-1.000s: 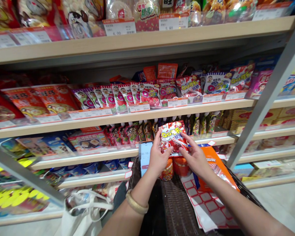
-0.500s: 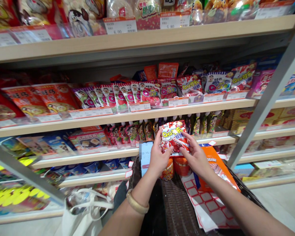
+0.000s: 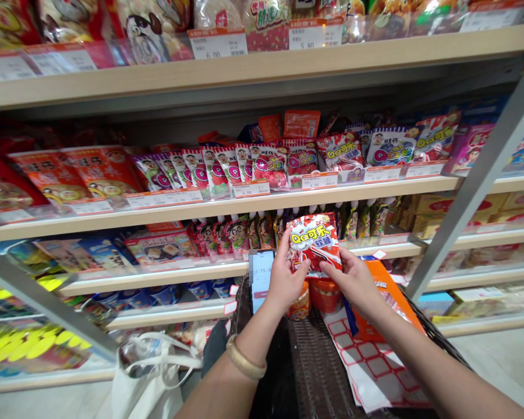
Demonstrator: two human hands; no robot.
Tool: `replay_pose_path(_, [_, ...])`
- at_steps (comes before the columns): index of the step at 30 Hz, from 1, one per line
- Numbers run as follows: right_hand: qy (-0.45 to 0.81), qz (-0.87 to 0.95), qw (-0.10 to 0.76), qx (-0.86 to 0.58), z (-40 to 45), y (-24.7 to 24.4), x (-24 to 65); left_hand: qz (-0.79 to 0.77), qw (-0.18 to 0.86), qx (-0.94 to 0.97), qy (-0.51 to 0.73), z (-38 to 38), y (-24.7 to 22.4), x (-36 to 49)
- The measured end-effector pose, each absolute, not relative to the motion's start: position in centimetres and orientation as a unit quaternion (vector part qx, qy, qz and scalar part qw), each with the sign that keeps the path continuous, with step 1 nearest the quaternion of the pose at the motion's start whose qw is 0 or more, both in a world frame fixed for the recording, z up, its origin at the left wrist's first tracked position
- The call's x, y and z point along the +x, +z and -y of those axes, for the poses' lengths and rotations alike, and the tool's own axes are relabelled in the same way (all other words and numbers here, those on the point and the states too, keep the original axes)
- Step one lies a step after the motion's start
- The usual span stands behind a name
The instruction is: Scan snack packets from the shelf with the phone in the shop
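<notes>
Between both hands I hold a red and white bag of gummy candy (image 3: 314, 244), its printed front facing me. My left hand (image 3: 286, 279) is closed on its left edge, the thumb on the lower front. At the lower right corner my right hand (image 3: 353, 282) grips it, thumb on the front and fingers mostly behind. Below the bag is a dark woven basket (image 3: 317, 366). In it are a small orange tub (image 3: 300, 305), a red tub (image 3: 325, 295), an orange packet (image 3: 395, 297) and a white packet with a red net pattern (image 3: 375, 366).
A phone (image 3: 262, 279) showing a timer stands at the basket's left side. Ahead, a wooden shelf (image 3: 227, 206) carries rows of candy bags (image 3: 268, 166) with price labels. A slanted grey post (image 3: 463, 192) rises at right. On the floor at left sits a white tote bag (image 3: 148, 372).
The fingers of my right hand have slid down from the bag's right side and now sit behind its lower corner. More of the bag's front shows. The view has shifted slightly.
</notes>
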State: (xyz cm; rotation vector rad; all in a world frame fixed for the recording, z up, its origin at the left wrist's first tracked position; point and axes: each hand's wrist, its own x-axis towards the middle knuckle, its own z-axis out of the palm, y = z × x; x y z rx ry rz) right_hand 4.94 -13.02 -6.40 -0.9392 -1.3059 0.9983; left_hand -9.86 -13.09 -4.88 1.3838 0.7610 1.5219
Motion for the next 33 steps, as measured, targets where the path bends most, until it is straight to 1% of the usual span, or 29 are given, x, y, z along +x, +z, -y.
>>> replay_pose_path(3, [0.424,0.528,0.615,-0.405,13.0,-6.4,5.1,-0.328,0.47,0.553,0.605,13.2,-4.8,-9.7])
replay_pose_path(7, [0.392,0.483,0.664,-0.415,13.0,-6.5,4.9,-0.378,0.408,0.563,0.611,13.4,-4.9,-9.6])
replay_pose_path(9, [0.354,0.494,0.675,-0.419,13.0,-6.6,4.7,-0.385,0.394,0.576,0.605,13.6,-4.9,-9.6])
replay_pose_path(13, [0.277,0.556,0.682,-0.388,13.4,-7.0,4.1,-0.363,0.416,0.606,0.572,14.0,-4.7,-9.7])
replay_pose_path(16, [0.242,0.609,0.661,-0.366,13.9,-7.4,3.7,-0.348,0.416,0.63,0.556,14.1,-4.7,-10.0])
replay_pose_path(20, [0.126,0.721,0.582,-0.355,15.0,-7.4,3.3,-0.328,0.415,0.635,0.563,13.8,-4.8,-10.3])
replay_pose_path(23, [0.033,0.793,0.521,-0.314,15.6,-7.1,3.1,-0.333,0.456,0.585,0.581,13.5,-4.9,-10.3])
replay_pose_path(25, [0.006,0.815,0.495,-0.3,16.0,-6.9,3.0,-0.327,0.501,0.524,0.606,13.2,-5.1,-10.1])
replay_pose_path(28, [-0.012,0.825,0.484,-0.292,16.1,-6.7,3.0,-0.317,0.555,0.441,0.63,12.9,-5.1,-9.9])
replay_pose_path(33, [-0.051,0.807,0.502,-0.305,15.7,-6.9,3.4,-0.321,0.568,0.374,0.66,12.7,-4.6,-9.8])
